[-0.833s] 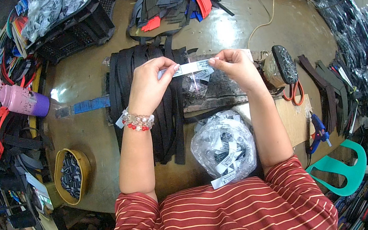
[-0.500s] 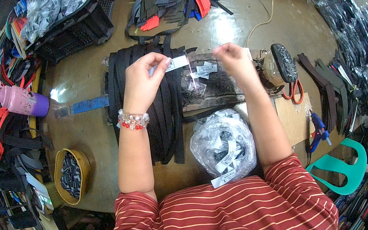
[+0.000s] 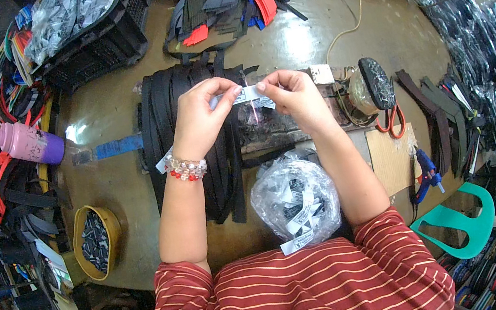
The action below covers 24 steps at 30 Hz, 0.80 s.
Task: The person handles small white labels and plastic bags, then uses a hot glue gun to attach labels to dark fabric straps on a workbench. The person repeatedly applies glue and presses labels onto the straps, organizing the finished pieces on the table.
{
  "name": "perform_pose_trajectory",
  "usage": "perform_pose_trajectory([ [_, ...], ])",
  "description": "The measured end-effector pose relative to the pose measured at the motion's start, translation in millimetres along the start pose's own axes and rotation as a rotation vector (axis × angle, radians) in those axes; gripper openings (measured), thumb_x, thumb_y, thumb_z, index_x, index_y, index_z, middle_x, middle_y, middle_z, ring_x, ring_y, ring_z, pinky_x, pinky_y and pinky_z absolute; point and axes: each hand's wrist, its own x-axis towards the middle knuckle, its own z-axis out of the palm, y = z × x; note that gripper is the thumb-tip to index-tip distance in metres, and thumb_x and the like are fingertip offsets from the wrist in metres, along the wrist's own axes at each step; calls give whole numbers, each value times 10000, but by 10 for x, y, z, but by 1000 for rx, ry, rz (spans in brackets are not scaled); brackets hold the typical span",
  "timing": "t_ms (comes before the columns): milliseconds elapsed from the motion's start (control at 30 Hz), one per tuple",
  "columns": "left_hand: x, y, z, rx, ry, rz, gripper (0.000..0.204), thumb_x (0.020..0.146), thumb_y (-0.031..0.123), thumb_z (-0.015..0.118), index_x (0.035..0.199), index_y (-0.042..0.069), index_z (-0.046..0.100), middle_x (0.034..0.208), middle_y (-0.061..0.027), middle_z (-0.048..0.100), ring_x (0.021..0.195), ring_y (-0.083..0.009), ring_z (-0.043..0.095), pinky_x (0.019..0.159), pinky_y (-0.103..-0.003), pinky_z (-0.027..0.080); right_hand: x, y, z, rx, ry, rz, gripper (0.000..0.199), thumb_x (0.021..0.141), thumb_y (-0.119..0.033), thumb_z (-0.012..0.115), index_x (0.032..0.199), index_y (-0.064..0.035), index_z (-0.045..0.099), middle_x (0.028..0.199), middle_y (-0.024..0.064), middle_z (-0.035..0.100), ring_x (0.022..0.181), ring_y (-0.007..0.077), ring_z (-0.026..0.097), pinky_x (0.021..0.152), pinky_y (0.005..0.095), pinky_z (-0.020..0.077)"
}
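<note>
My left hand [image 3: 202, 113] and my right hand [image 3: 293, 92] are raised together over the worktable, both pinching a small white label strip [image 3: 246, 95] between thumb and fingers. Under the hands lies a row of black straps [image 3: 183, 136] spread flat on the table. A beaded bracelet sits on my left wrist. Close to my body rests a clear plastic bag of black-and-white labels [image 3: 297, 199].
A pink bottle [image 3: 29, 143] and a blue ruler [image 3: 117, 147] lie at the left. A round yellow tin of labels [image 3: 96, 241] sits at the near left edge. Red-handled scissors [image 3: 390, 120], a blue glue gun [image 3: 425, 172] and a black crate [image 3: 93, 40] stand around; a teal chair [image 3: 460, 222] is at the right.
My hands parted, the left keeping the label, then came back together; both now pinch the strip at the middle above the straps.
</note>
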Motion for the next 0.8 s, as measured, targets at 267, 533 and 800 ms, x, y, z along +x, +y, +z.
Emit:
perform_pose_trajectory([
  [267,-5,-83,50,368,-48,-3,164,851,161,630,889,2,653,837,-157,651,775,-297,643,687,-347,489,131,179,65,-116,43,-47,129,866,-158,653,836,-39,613,662,-60,513,553,18,399,464,192,285],
  [533,-40,120,132,26,-45,78,167,875,138,625,914,-22,648,859,-112,670,789,-173,644,695,-291,490,-64,-128,-13,-31,-180,38,223,837,-242,682,817,-26,633,689,-15,583,614,63,485,540,234,376],
  [800,-5,-32,-123,141,-47,-99,194,831,199,658,887,15,683,835,-142,675,780,-244,657,702,-327,489,44,-146,-303,-314,8,44,213,792,-208,736,742,-17,656,655,-17,592,613,57,472,572,238,386],
])
